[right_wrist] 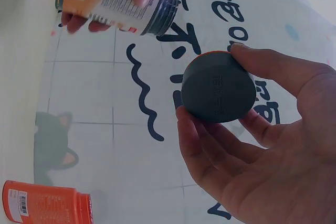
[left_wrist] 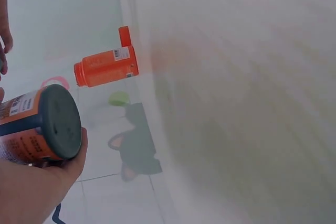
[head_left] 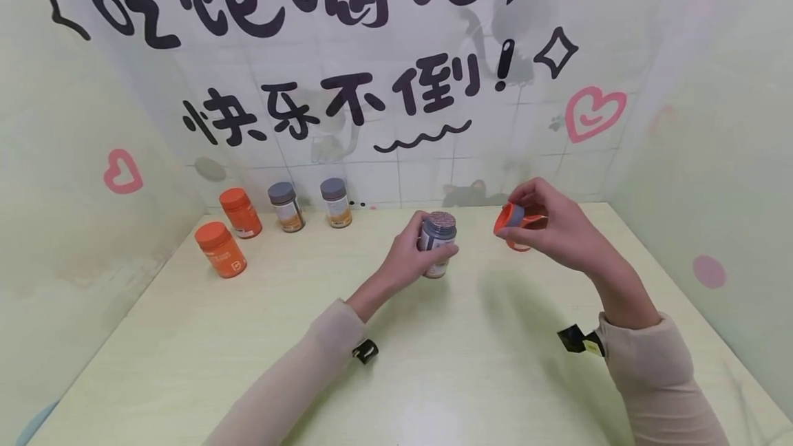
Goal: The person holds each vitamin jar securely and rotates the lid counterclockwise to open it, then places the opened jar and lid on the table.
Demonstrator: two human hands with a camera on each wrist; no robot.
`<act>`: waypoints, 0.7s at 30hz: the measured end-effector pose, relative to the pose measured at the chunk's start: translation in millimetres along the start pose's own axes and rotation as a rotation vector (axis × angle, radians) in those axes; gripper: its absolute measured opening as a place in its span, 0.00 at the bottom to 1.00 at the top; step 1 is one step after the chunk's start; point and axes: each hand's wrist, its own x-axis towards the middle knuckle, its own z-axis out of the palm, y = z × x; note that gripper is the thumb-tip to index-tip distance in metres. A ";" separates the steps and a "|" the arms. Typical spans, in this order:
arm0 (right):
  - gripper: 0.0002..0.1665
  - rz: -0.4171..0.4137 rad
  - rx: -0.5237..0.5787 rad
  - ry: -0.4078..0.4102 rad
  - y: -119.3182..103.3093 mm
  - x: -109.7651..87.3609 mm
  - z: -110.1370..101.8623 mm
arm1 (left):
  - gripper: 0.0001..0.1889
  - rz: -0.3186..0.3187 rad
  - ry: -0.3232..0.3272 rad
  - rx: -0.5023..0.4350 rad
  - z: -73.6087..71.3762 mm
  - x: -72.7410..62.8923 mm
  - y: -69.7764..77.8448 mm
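Near the middle of the table, my left hand grips a grey supplement bottle with its cap off and a patterned seal across its mouth. The left wrist view shows the bottle's dark base and orange-and-white label. To the right, my right hand pinches a grey cap between thumb and fingers, apart from the bottle. An orange inner side shows on this cap in the head view. Behind the right hand, partly hidden by it, stands an orange bottle without a lid.
At the back left stand two orange bottles and two grey-capped bottles, all lidded. A small orange piece lies beside the lidless orange bottle. Printed wall panels enclose the table at the back and sides.
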 end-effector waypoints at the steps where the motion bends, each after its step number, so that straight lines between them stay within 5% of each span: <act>1: 0.32 0.005 0.004 0.005 1.0 0.5 -0.9 | 0.28 -0.016 0.000 0.003 1.7 6.8 -1.7; 12: 0.33 0.006 0.009 0.018 9.9 6.5 -4.4 | 0.33 -0.148 0.027 0.144 11.6 70.7 -20.4; 21: 0.30 0.043 -0.030 0.029 16.2 9.0 -5.0 | 0.40 -0.209 0.007 0.162 21.8 90.2 -27.3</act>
